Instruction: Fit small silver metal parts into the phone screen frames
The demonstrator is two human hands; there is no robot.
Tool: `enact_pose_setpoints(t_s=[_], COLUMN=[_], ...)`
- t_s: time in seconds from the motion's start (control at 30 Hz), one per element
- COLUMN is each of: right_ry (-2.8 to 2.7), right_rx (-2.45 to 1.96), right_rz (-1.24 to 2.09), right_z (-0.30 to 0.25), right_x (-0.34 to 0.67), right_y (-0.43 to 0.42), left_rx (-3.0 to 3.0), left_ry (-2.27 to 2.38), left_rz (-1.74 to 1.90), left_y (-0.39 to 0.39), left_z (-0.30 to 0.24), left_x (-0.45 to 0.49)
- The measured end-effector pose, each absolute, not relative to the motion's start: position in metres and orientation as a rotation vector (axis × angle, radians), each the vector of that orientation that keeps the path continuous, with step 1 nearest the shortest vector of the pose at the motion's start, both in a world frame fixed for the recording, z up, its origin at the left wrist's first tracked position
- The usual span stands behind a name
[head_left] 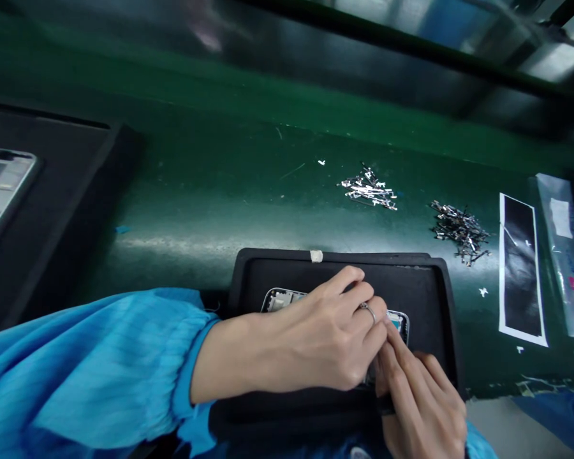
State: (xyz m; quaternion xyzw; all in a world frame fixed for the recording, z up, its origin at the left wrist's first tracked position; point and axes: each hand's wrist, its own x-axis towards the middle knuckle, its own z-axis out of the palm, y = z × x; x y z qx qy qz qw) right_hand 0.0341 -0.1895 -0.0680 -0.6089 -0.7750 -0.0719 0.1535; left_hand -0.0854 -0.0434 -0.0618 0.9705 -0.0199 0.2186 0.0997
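Observation:
A phone frame (281,299) with a silvery rim lies in a black tray (428,290), mostly covered by my hands. My left hand (330,331), wearing a ring, reaches across the frame from the left. Its fingers are bent and closed near the frame's right end, and the fingertips are hidden. Right beside it, my right hand (421,395) has its fingers pressed together, their tips meeting the left hand's fingers over the frame. Something dark shows below the right fingers, too hidden to name. What either hand pinches cannot be made out.
Two piles of small metallic parts, a brighter pile (370,190) and a darker pile (459,231), lie on the green bench (210,185). A white-edged black sheet (521,268) and a clear plastic bag (567,255) are at right. Another black tray (67,153) at left holds a phone frame (4,185).

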Motion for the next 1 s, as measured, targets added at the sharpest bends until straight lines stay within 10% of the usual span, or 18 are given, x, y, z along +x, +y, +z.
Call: enact_pose_setpoints(t_s=[1.0], right_ry=[-2.309], right_rx=[-1.809], right_rz=[-0.272], right_z=[-0.0619], right_x=[0.0365], right_y=[-0.1884], left_rx=[2.812], left_ry=[0.029], left_rz=[0.694], left_y=[-0.0449], left_z=[-0.0642], left_x=[-0.0845])
